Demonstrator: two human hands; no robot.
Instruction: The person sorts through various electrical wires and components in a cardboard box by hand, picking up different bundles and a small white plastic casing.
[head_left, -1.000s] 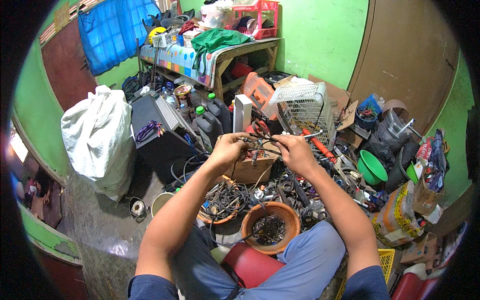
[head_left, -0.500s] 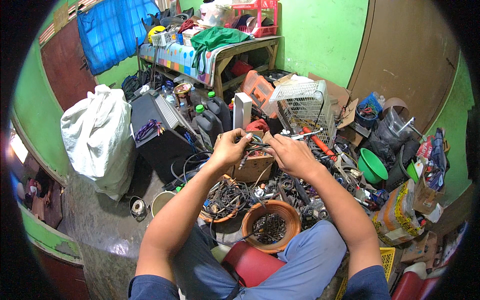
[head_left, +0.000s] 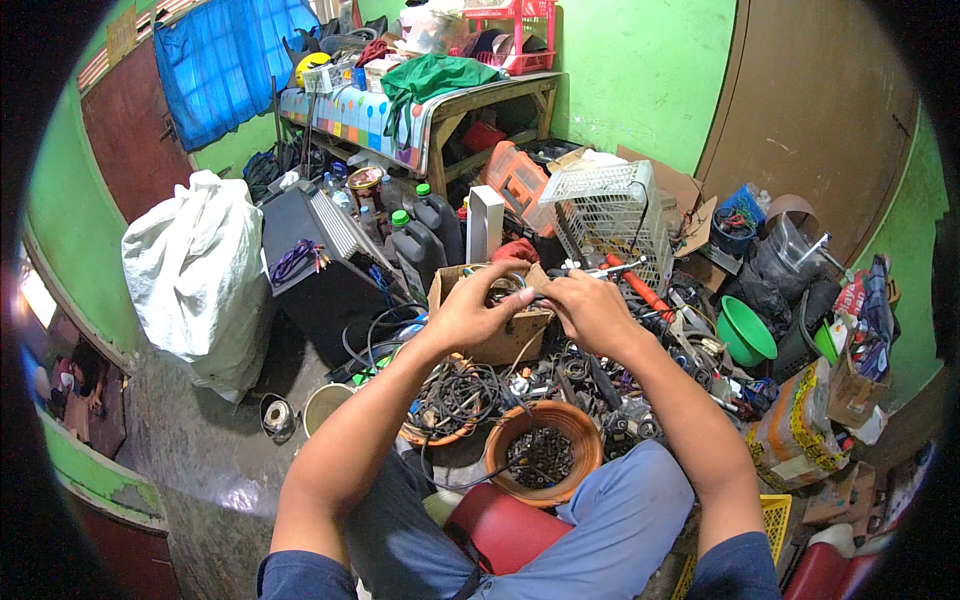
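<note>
The walls (head_left: 640, 70) are green. A timber table (head_left: 492, 97) stands beside the rear wall; a patterned cloth (head_left: 350, 115) covers its top and hangs over the front edge. Beyond the left corner hangs a blue curtain (head_left: 235, 65), adjoining a brown-red door (head_left: 130, 135). A brown panel (head_left: 810, 130) stands right of the table's right end. The grey floor (head_left: 205, 455) reflects light.

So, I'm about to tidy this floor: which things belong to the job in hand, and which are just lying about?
Seemingly in use:
- wires between the left hand and right hand
- cardboard box below them

Seemingly just lying about:
- white sack
- dark jugs
- green bowl
- yellow crate
</note>
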